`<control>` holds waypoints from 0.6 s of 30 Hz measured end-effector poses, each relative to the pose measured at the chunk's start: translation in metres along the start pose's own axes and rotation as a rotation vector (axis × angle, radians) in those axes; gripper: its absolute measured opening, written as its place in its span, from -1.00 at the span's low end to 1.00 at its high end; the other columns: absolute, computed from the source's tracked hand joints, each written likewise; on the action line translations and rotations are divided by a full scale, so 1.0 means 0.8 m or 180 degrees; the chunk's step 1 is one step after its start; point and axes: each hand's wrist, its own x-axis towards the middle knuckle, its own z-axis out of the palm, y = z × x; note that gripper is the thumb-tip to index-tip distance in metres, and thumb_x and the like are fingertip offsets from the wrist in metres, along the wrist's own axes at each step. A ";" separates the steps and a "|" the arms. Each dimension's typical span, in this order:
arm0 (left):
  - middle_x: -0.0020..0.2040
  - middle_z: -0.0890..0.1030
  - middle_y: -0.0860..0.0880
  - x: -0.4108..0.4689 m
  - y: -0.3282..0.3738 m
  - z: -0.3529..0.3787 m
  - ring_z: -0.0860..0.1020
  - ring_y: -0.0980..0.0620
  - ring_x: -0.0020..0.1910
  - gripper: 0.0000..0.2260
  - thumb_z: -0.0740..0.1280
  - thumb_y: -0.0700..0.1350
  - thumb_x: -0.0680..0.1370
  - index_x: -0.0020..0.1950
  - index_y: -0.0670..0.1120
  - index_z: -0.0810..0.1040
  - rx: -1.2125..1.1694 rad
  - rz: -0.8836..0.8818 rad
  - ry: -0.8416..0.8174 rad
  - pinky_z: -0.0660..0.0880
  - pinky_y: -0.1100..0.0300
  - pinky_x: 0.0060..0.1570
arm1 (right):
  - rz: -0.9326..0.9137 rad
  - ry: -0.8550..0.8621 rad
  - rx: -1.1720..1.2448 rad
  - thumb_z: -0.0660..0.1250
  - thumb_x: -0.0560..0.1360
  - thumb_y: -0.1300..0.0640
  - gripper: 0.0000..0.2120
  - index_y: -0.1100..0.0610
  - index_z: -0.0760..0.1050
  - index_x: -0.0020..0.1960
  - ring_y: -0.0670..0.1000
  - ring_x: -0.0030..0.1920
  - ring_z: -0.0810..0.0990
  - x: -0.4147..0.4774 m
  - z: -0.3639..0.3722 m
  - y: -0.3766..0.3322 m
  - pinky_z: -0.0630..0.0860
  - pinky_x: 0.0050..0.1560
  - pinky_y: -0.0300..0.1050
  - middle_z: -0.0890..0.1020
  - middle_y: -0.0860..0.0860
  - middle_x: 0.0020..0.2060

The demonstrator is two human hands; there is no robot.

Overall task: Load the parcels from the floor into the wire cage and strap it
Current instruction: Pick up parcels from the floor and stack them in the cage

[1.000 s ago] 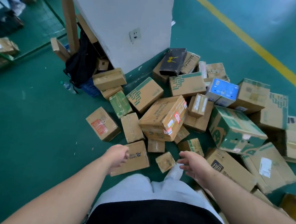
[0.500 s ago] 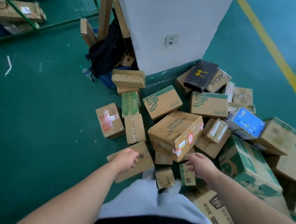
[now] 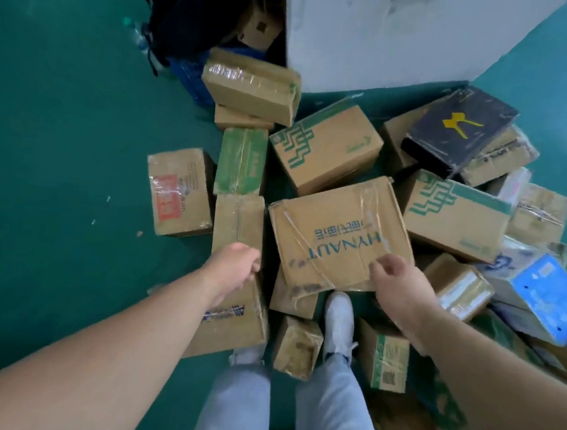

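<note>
L hand [image 3: 234, 268], R hand [image 3: 401, 283] curled over parcels [image 3: 337, 238], grip unclear; green floor [image 3: 60, 165], white pillar [image 3: 388, 37]

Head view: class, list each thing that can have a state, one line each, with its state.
HYNAUT box: taped shut, top creased.
Black box: closed, film-wrapped.
Green box: taped shut, lying flat.
Left hand: fingers curled, grip unclear.
Right hand: at the HYNAUT box's near edge, grip unclear.

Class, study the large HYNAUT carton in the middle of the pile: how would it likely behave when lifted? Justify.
The HYNAUT carton probably flexes somewhat: its near edge looks scuffed and crumpled. Its glossy tape may feel slippery. It rests tilted on smaller parcels, so these could shift once it lifts.
</note>
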 end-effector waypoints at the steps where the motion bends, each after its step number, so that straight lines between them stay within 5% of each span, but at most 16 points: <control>1: 0.12 0.65 -0.11 0.028 -0.002 0.008 0.59 -0.04 -0.03 -0.88 0.23 -0.03 0.67 0.06 -0.01 0.54 -0.0025 -0.0041 0.0036 0.51 0.10 -0.04 | -0.0080 0.0000 -0.0148 0.18 0.64 -0.06 -0.79 -0.02 0.55 0.10 0.06 -0.01 0.63 0.038 0.006 0.000 0.62 0.10 0.08 0.64 -0.03 -0.02; 5: 0.12 0.65 -0.09 0.133 0.002 0.038 0.63 -0.06 0.09 -0.87 0.23 0.01 0.68 0.06 0.02 0.54 -0.0088 -0.0155 0.0293 0.58 0.02 0.14 | -0.0411 -0.0060 -0.0825 0.17 0.62 -0.08 -0.71 -0.02 0.52 0.25 0.08 0.03 0.61 0.184 0.022 0.004 0.56 0.04 -0.04 0.66 0.00 0.10; 8: 0.14 0.64 -0.10 0.215 0.026 0.063 0.61 -0.06 0.08 -0.84 0.23 0.03 0.69 0.05 0.00 0.54 -0.0438 -0.0075 0.0524 0.54 0.04 0.10 | -0.0477 0.0043 -0.0891 0.18 0.62 -0.07 -0.65 -0.05 0.45 0.37 0.03 -0.04 0.60 0.275 0.024 0.003 0.56 -0.01 -0.05 0.61 -0.04 0.10; 11: 0.05 0.65 -0.11 0.292 0.064 0.088 0.58 -0.16 0.09 -0.60 0.23 0.21 0.66 0.06 -0.11 0.61 -0.0352 0.0251 0.1043 0.48 0.06 0.10 | -0.0587 0.0311 -0.0899 0.19 0.60 -0.13 -0.58 -0.03 0.45 0.41 0.07 0.03 0.58 0.356 0.015 -0.010 0.50 0.00 -0.06 0.58 0.00 0.20; 13: -0.05 0.65 -0.19 0.333 0.089 0.100 0.60 -0.22 -0.04 -0.41 0.24 0.34 0.59 0.06 -0.21 0.64 0.0035 0.0449 0.1451 0.47 0.06 -0.07 | -0.0681 0.0491 -0.0828 0.23 0.59 -0.22 -0.52 -0.01 0.44 0.42 0.11 0.14 0.58 0.401 0.009 -0.024 0.56 0.09 0.02 0.56 0.03 0.25; 15: 0.05 0.65 -0.24 0.371 0.109 0.107 0.61 -0.25 -0.04 -0.25 0.27 0.45 0.50 0.20 -0.24 0.61 0.0146 0.0463 0.1487 0.43 0.10 -0.20 | -0.0790 0.0716 -0.0773 0.32 0.55 -0.27 -0.42 0.01 0.38 0.46 0.15 0.21 0.56 0.444 0.008 -0.040 0.58 0.18 0.15 0.53 0.07 0.28; 18: 0.25 0.61 -0.14 0.414 0.118 0.113 0.57 -0.22 0.11 -0.14 0.32 0.53 0.39 0.37 -0.14 0.51 0.0577 0.0355 0.1307 0.52 0.01 0.09 | -0.0683 0.0820 -0.1084 0.52 0.41 -0.28 -0.06 0.05 0.16 0.59 0.23 0.37 0.44 0.494 0.009 -0.061 0.46 0.35 0.27 0.42 0.14 0.42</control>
